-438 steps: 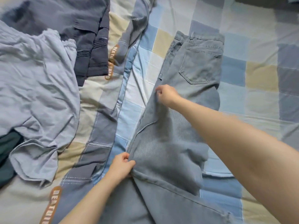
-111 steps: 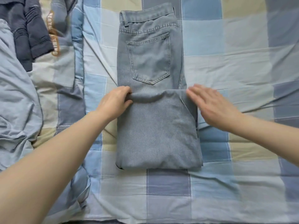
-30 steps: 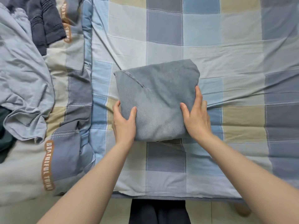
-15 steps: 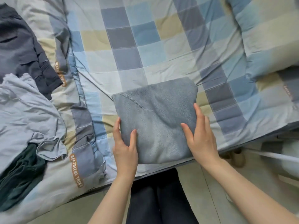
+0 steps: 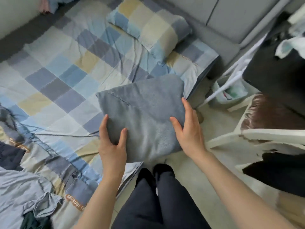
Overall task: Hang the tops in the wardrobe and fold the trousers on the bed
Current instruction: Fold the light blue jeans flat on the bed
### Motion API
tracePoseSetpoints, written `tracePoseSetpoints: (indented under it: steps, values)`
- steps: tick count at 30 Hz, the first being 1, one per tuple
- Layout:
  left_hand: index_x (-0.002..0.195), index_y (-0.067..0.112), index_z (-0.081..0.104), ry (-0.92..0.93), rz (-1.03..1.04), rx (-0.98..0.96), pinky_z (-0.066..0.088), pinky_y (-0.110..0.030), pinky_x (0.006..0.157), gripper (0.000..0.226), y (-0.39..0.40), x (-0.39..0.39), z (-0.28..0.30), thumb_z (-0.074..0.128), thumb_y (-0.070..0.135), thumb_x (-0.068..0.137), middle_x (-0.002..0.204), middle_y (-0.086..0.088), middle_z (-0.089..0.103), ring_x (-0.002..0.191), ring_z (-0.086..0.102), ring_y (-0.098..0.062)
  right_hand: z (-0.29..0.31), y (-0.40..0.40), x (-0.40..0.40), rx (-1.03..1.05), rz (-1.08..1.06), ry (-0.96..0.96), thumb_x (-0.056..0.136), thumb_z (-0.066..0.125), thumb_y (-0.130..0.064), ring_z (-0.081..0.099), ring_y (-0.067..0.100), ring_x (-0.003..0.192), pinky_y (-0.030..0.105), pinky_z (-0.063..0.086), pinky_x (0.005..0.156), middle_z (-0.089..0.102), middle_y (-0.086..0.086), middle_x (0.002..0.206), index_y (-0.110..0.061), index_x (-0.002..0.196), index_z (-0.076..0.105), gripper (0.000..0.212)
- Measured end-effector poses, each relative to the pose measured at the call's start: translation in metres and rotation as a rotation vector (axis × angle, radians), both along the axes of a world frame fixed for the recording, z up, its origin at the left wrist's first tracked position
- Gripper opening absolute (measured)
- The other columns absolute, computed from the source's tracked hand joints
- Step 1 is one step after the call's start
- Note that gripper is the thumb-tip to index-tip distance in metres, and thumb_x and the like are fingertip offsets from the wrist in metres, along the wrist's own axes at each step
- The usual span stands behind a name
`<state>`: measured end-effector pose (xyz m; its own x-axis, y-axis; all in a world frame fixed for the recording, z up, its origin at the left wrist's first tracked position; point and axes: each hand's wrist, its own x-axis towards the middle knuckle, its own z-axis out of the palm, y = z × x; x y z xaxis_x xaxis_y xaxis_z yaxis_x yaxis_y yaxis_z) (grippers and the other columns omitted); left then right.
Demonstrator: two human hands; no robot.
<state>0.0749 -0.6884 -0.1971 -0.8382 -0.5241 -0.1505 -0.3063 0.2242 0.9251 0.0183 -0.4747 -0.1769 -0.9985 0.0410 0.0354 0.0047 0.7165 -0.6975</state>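
Bed w/ checked quilt fills the left of view; a sec ago the folded trousers were lying flat on it, now they're lifted clear and carried out past the bed's edge, partly over the floor. Fold is done, judged by the compact square; a set-down spot is what's needed next, probably up by the pillow. Bundle is clamped from both sides: left hand gripping the near-left edge, thumb on top; right hand gripping the right edge likewise. Unfolded tops are left heaped at lower left, still to be hung. White chair and rail crowd the right side: tight turning room.
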Motion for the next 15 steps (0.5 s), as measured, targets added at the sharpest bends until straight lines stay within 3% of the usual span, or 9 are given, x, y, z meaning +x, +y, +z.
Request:
tracePoseSetpoints:
  steps: [3,7,11,15]
  values:
    - [0.137,0.056,0.035,0.014,-0.169,0.014,0.052,-0.041,0.097,0.061,0.056,0.006,0.024,0.068,0.038,0.089,0.130,0.041,0.046,0.117,0.058,-0.011,0.022,0.064,0.043,0.004,-0.169,0.039,0.091,0.045,-0.054,0.041,0.009,0.118,0.026,0.039,0.090,0.043,0.001,0.134,-0.036,0.148,0.019,0.066]
    - [0.135,0.061,0.034,0.060,-0.404,0.052,0.049,-0.009,0.079,0.060,0.129,0.023,0.038,0.066,0.037,0.090,0.120,0.051,0.045,0.102,0.058,0.014,0.035,0.135,0.108,0.006,-0.391,0.046,0.090,0.043,-0.057,0.041,0.004,0.116,0.026,0.043,0.086,0.042,-0.004,0.135,-0.040,0.147,0.018,0.064]
    - [0.133,0.063,0.034,0.001,-0.677,0.078,0.048,-0.011,0.073,0.059,0.228,0.059,0.049,0.066,0.038,0.089,0.117,0.047,0.050,0.094,0.059,0.016,0.043,0.219,0.203,0.007,-0.669,0.050,0.088,0.039,-0.062,0.040,-0.008,0.113,0.008,0.037,0.077,0.041,-0.008,0.136,-0.041,0.146,0.017,0.066]
    - [0.129,0.065,0.036,-0.018,-0.911,0.092,0.048,-0.006,0.071,0.061,0.327,0.115,0.058,0.068,0.034,0.088,0.116,0.052,0.048,0.093,0.059,0.016,0.051,0.291,0.304,0.027,-0.919,0.018,0.089,0.042,-0.060,0.040,-0.006,0.116,0.000,0.034,0.075,0.043,-0.008,0.136,-0.037,0.146,0.021,0.065]
